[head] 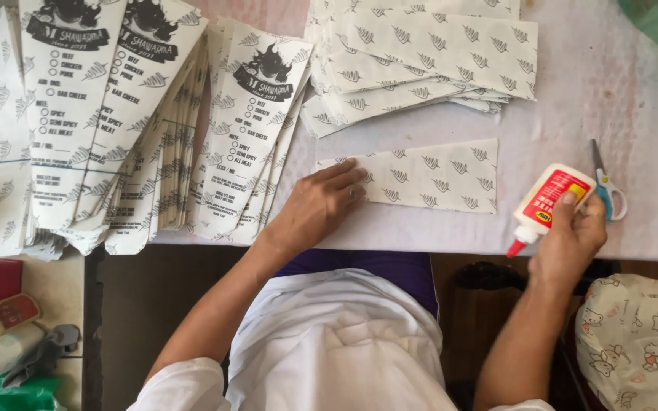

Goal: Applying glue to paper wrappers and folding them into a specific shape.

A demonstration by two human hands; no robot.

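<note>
**Left hand pins the sheet, right hand grips the glue**

Pressing flat with my left hand [321, 204], fingers spread and grasping nothing, I hold down the narrow end of a tapered paper sheet [428, 176] so it cannot slide on the white table cover [611, 99]. The sheet lies face down, leaf pattern up, straight ahead of me near the table's front edge. My right hand [569, 242] is clenched around a white glue bottle [548, 204] with its red nozzle tipped down and leftward, off the sheet's wide end. Blue-handled scissors [607, 186] rest just beyond that hand. Finished printed pouches [146, 122] fan out to my left, kept apart from the pile of flat sheets [420, 53] above.
</note>
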